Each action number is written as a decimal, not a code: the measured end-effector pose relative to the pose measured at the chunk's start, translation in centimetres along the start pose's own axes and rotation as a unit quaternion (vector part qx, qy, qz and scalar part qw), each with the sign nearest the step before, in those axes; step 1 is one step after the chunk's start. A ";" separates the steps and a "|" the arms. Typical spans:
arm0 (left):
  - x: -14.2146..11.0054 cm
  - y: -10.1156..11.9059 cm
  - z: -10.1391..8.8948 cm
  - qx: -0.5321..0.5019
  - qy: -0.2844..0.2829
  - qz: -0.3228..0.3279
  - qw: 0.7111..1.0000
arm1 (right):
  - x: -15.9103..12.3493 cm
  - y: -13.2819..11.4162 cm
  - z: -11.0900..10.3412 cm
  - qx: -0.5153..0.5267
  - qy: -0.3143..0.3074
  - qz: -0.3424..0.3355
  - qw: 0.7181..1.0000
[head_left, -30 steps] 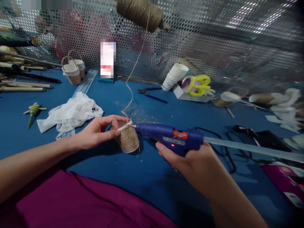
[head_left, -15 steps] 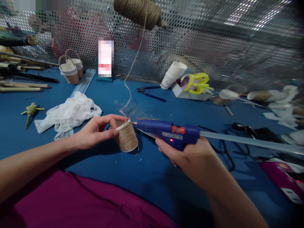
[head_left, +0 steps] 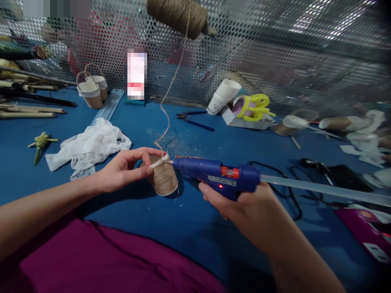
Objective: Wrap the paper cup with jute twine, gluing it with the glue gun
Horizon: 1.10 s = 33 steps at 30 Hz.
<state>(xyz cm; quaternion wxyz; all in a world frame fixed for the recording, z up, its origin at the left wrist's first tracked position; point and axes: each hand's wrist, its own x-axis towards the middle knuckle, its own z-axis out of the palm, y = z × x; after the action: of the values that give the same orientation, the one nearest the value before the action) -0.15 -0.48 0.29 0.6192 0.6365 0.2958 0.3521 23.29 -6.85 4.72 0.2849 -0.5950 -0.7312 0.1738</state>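
Note:
My left hand grips the rim of a paper cup wrapped in twine, thumb and fingers closed on its upper edge. The cup tilts, its mouth towards the hand. From the rim a loose strand of twine runs up to a large spool. In my right hand is a blue hot glue gun, a red light lit on its side. Its metal nozzle points left and meets the cup just below the white rim. A long clear glue stick sticks out of its back end.
White lace fabric lies left of the cup. Behind are two small handled baskets, a phone with a blurred screen, blue-handled pliers, stacked paper cups and yellow-handled scissors. A black cable lies at right.
The glue gun's nozzle has shifted slightly left and down, from the cup's rim edge to the twine-wrapped side just under it. My left hand keeps its hold on the cup.

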 end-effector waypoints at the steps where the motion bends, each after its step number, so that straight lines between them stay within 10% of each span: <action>1: 0.0 0.0 0.0 0.000 0.000 0.000 1.000 | -0.2 0.0 0.1 0.020 -0.003 0.007 1.000; 21: -0.1 0.0 -0.1 0.021 -0.008 0.016 1.000 | -0.3 -0.2 0.3 0.010 -0.008 0.023 1.000; 30: 0.0 -0.2 -0.1 0.017 -0.001 0.022 1.000 | 0.5 2.7 -0.4 -0.283 -0.024 -0.261 0.923; 33: 0.0 -0.3 -0.1 0.021 0.003 0.019 1.000 | 0.4 3.2 -0.1 -0.273 -0.013 -0.235 0.933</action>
<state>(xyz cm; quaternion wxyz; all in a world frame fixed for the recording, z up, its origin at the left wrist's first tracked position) -0.25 -0.37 0.02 0.5985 0.6537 0.2924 0.3593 25.79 -5.71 3.02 0.1341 -0.4583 -0.8733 -0.0968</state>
